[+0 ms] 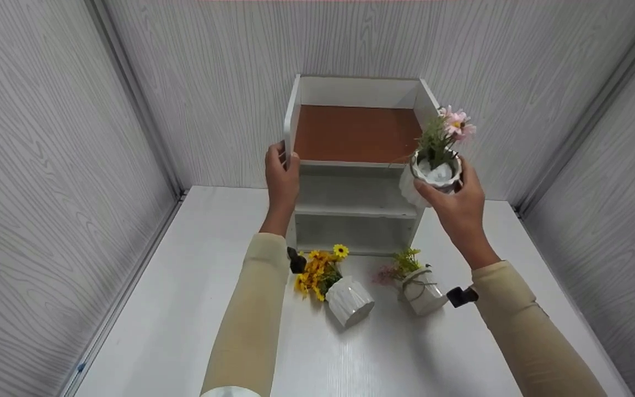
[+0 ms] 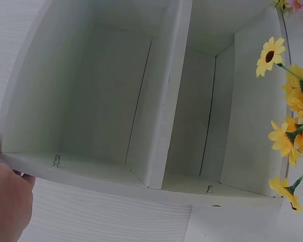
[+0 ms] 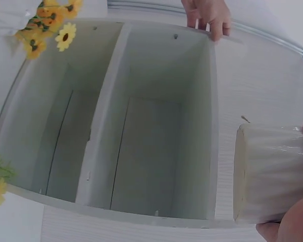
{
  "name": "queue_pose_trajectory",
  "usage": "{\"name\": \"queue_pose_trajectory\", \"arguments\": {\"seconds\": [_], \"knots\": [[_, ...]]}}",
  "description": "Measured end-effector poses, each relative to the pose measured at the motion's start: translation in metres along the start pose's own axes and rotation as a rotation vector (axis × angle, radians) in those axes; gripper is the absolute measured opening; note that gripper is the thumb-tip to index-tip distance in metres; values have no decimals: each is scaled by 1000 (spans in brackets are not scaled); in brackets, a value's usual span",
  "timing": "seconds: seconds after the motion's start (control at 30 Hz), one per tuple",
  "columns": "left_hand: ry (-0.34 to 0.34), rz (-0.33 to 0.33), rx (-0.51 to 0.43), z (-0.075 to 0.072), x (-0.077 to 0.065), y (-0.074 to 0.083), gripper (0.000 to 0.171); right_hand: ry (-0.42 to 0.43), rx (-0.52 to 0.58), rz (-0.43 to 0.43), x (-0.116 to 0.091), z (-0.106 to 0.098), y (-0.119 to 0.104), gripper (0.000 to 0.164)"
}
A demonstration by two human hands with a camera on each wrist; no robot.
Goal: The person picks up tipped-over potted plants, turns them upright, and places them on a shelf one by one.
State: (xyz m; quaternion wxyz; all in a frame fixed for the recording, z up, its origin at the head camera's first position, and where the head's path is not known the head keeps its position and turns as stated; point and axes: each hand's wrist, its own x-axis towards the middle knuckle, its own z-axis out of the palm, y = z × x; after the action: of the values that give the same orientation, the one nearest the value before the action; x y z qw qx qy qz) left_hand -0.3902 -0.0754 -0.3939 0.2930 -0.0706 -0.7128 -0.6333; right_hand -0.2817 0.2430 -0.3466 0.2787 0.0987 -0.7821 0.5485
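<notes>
My right hand [image 1: 463,207] grips a ribbed white flower pot [image 3: 272,169] round its rim, thumb in front. Pink flowers [image 1: 457,125] and green leaves rise from the pot, with white stones inside. It is held up at the right front of a small white shelf unit [image 1: 356,211] with a brown top board [image 1: 357,132]. My left hand [image 1: 283,179] holds the edge of the unit's left side panel [image 1: 291,118], thumb on one face and fingers on the other. In the left wrist view only part of that hand [image 2: 10,201] shows at the lower left.
In front of the unit, a white pot [image 1: 350,302] with yellow flowers [image 1: 317,273] lies on its side on the white table [image 1: 202,298]. To its right, another white pot [image 1: 425,295] tied with string lies tipped, with yellow and pink flowers. Wood-grain walls [image 1: 229,99] enclose the table.
</notes>
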Motion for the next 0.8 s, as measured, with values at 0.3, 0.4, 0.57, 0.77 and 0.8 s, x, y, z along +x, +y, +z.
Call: {"name": "queue_pose_trajectory", "arguments": {"seconds": [0.3,0.4,0.57,0.77,0.8], "knots": [[-3,-13,0,6,-2,0,32,26,37,44,25,13,-4,87],[-3,-13,-1,8,-3,0,32,46,41,51,33,17,-2,87],[-20,-21,-11,9,-5,1,33,74,16,77,45,25,1,86],[-13,-29,4,4,-8,2,34,87,13,82,50,37,5,86],[-8,-29,4,3,-9,2,34,89,4,82,51,40,6,87]]}}
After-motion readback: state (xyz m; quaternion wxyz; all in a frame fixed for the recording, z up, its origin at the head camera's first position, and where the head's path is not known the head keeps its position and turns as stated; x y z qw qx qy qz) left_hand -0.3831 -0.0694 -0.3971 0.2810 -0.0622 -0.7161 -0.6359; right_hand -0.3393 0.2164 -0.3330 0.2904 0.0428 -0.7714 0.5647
